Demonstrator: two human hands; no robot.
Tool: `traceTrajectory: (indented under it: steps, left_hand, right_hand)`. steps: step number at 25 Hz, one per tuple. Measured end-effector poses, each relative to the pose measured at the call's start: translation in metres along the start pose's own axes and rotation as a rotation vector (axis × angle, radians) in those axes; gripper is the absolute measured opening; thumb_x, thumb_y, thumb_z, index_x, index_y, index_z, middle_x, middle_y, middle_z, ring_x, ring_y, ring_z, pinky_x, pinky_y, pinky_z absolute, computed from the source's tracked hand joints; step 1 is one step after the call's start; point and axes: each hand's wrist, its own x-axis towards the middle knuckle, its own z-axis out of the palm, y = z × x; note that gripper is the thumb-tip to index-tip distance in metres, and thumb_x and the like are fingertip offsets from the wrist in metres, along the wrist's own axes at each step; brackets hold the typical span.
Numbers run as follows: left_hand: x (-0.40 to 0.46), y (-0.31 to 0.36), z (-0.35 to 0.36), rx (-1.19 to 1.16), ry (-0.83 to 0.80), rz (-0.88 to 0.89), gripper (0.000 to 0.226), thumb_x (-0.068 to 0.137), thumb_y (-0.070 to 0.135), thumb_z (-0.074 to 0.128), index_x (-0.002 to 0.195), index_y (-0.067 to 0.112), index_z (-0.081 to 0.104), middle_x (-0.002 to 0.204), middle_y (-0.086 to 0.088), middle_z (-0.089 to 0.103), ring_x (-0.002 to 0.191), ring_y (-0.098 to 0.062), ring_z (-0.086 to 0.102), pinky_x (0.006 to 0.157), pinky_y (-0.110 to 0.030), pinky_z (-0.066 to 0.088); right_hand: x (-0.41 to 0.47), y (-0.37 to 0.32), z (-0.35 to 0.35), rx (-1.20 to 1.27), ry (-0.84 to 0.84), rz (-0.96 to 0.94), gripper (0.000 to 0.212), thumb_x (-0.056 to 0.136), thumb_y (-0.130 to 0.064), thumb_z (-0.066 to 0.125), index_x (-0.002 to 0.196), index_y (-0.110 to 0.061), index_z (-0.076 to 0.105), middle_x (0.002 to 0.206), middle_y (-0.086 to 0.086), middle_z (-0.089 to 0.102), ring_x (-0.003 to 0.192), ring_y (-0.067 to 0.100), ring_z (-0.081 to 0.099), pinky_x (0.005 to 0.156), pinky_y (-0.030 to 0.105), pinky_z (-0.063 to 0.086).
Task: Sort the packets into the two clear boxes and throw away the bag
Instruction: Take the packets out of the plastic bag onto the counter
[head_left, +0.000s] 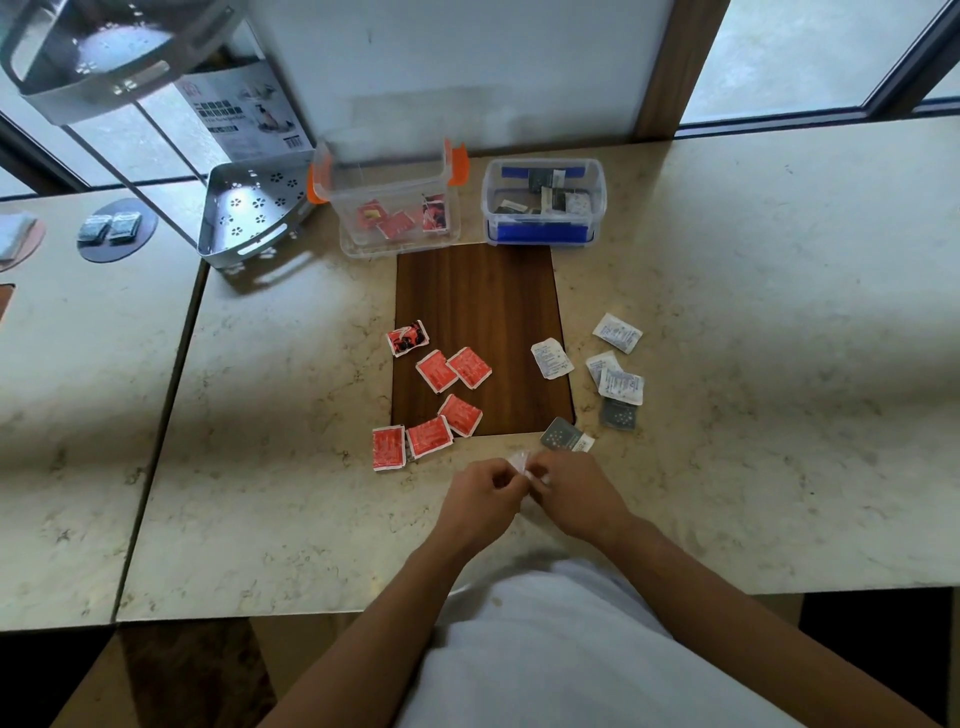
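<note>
1. The left hand (480, 496) and the right hand (574, 491) meet at the near edge of the marble-patterned table (753, 291), fingers curled shut on a small crumpled clear bag (524, 464) pinched between them.
2. Flat square red packets (434, 370) with crimped edges lie loosely to the left, some on the dark wood-grain mat (480, 291), some on the stone-look surface.
3. White packets (551, 358) with fine print lie to the right of the mat, two overlapping; two grey packets (618, 414) lie near them, one just in front of the right hand.
4. At the far end of the mat stand two clear plastic boxes: the taller orange-clipped box (397, 208) holds red packets, the lower blue-clipped box (543, 202) holds dark and white ones.
5. A perforated grey metal shelf (244, 218) stands to the left of the boxes.
</note>
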Motion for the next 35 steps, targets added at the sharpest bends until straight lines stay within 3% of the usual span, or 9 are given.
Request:
traceTrajectory:
  steps: [3,6,13,17,21,24,29,32,35]
  left_hand:
    - [0.016,-0.016,0.001,-0.155,0.157,-0.259,0.023,0.099,0.023,0.055,0.095,0.010,0.073,0.092,-0.010,0.071,0.084,-0.020,0.065,0.077,-0.031,0.058]
    - [0.027,-0.030,0.001,-0.218,0.112,-0.436,0.020,0.096,0.014,0.058,0.115,0.010,0.063,0.105,-0.012,0.067,0.095,-0.027,0.067,0.086,-0.044,0.062]
    - [0.017,-0.022,0.013,0.041,-0.199,-0.007,0.082,0.076,0.002,0.077,0.146,0.027,0.043,0.144,-0.002,0.043,0.130,-0.028,0.047,0.107,-0.045,0.048]
    - [0.013,-0.006,0.011,-0.055,-0.099,0.088,0.038,0.088,-0.001,0.065,0.123,0.013,0.063,0.119,-0.005,0.068,0.104,-0.029,0.064,0.094,-0.046,0.056]
    - [0.019,0.022,-0.006,-0.406,-0.137,0.032,0.021,0.096,-0.001,0.053,0.110,0.007,0.067,0.099,-0.020,0.074,0.082,-0.035,0.072,0.078,-0.048,0.059]
    - [0.036,0.043,-0.015,-0.534,-0.171,-0.013,0.019,0.098,0.003,0.054,0.109,0.016,0.063,0.096,-0.011,0.077,0.085,-0.028,0.076,0.080,-0.044,0.059]
    - [0.081,0.085,-0.028,-0.771,-0.281,-0.114,0.020,0.099,0.003,0.057,0.116,0.008,0.064,0.101,-0.011,0.079,0.094,-0.029,0.077,0.078,-0.037,0.064]
    - [0.116,0.116,-0.035,-0.778,-0.329,-0.136,0.023,0.098,0.008,0.060,0.121,0.007,0.063,0.105,-0.013,0.078,0.096,-0.030,0.076,0.082,-0.041,0.063]
    - [0.159,0.146,-0.042,-0.612,-0.289,-0.077,0.024,0.097,0.018,0.064,0.120,0.014,0.064,0.115,-0.013,0.074,0.103,-0.031,0.074,0.091,-0.048,0.060]
  right_hand:
    - [0.001,0.001,0.003,0.032,0.044,0.031,0.020,0.097,-0.023,0.057,0.105,-0.015,0.074,0.101,0.005,0.075,0.080,0.010,0.058,0.078,0.019,0.046]
    - [0.001,0.003,0.004,0.060,0.071,0.023,0.016,0.093,-0.021,0.061,0.093,-0.015,0.076,0.092,0.004,0.075,0.075,0.009,0.056,0.074,0.020,0.046]
    - [0.003,-0.001,0.002,0.352,0.100,0.174,0.013,0.091,-0.022,0.069,0.099,-0.015,0.077,0.088,-0.004,0.070,0.076,0.008,0.065,0.061,0.008,0.048]
    - [0.009,-0.017,-0.020,0.758,0.091,0.315,0.017,0.097,-0.014,0.059,0.106,-0.015,0.073,0.101,0.002,0.068,0.089,0.018,0.069,0.069,0.029,0.064]
    - [0.017,-0.024,-0.050,0.753,0.186,0.197,0.017,0.102,-0.031,0.049,0.114,-0.028,0.060,0.101,-0.002,0.072,0.084,0.016,0.074,0.072,0.034,0.064]
    - [0.029,-0.011,-0.061,0.775,0.221,0.299,0.016,0.104,-0.030,0.044,0.115,-0.024,0.055,0.086,0.004,0.074,0.069,0.019,0.072,0.062,0.030,0.060]
    - [0.055,0.013,-0.081,0.660,0.091,0.306,0.020,0.098,-0.034,0.057,0.106,-0.019,0.067,0.085,-0.003,0.070,0.076,0.015,0.067,0.065,0.025,0.051]
    - [0.087,0.016,-0.098,0.719,0.130,0.279,0.020,0.096,-0.032,0.062,0.102,-0.014,0.068,0.083,0.005,0.075,0.073,0.022,0.073,0.063,0.032,0.057]
    - [0.129,0.018,-0.120,0.706,0.231,0.261,0.015,0.097,-0.026,0.062,0.098,-0.013,0.069,0.082,0.000,0.075,0.065,0.008,0.072,0.055,0.019,0.052]
